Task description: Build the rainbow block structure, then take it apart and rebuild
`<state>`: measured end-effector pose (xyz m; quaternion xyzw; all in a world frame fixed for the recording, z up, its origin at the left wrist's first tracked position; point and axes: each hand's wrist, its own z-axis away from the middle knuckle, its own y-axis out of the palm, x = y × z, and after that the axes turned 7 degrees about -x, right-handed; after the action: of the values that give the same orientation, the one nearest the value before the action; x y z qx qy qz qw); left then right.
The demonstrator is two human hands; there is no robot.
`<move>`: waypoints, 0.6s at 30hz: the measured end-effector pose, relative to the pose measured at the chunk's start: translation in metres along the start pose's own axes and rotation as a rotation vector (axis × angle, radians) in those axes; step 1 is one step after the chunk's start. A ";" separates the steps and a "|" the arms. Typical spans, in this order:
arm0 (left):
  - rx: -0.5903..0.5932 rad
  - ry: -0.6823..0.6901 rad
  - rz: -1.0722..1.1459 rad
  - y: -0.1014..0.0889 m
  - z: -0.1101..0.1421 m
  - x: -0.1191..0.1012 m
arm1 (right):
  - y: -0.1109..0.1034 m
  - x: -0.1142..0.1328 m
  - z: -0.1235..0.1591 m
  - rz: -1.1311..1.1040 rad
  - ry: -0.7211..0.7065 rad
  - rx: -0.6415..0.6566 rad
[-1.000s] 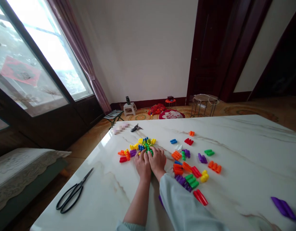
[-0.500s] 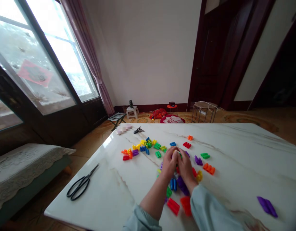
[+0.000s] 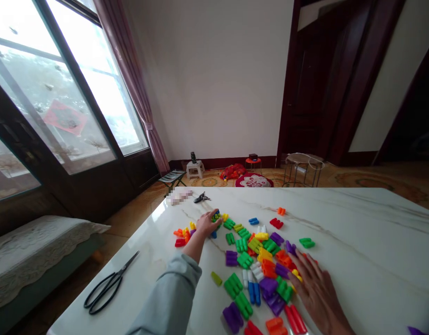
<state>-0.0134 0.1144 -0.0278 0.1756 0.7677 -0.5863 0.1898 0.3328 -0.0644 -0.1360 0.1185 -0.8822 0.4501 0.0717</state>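
My left hand reaches to the far left part of the table, its fingers curled round a cluster of joined blue and green plastic building blocks. The hand hides part of the cluster and the pieces beside it. Over the right edge of a loose pile of building blocks, my right hand lies palm down with its fingers spread. Yellow blocks and orange blocks show by its fingertips. Nearer me in the pile are a blue block, a red block and purple blocks.
Black-handled scissors lie at the table's left, and small dark pliers near its far edge. Single blocks lie beyond the pile, such as a green one and a red one. A cloth-covered bench stands at left.
My hands were together above the pile and have parted. The left went far left to the joined blocks; the right moved right and opened flat. More of the pile shows.
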 end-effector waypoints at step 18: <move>-0.301 -0.207 0.199 -0.061 0.060 0.053 | -0.010 0.017 -0.007 0.104 0.025 0.073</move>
<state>-0.0844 0.0433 -0.0176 0.1590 0.8019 -0.4581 0.3490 0.3195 -0.0666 -0.1197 0.0697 -0.8691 0.4866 0.0548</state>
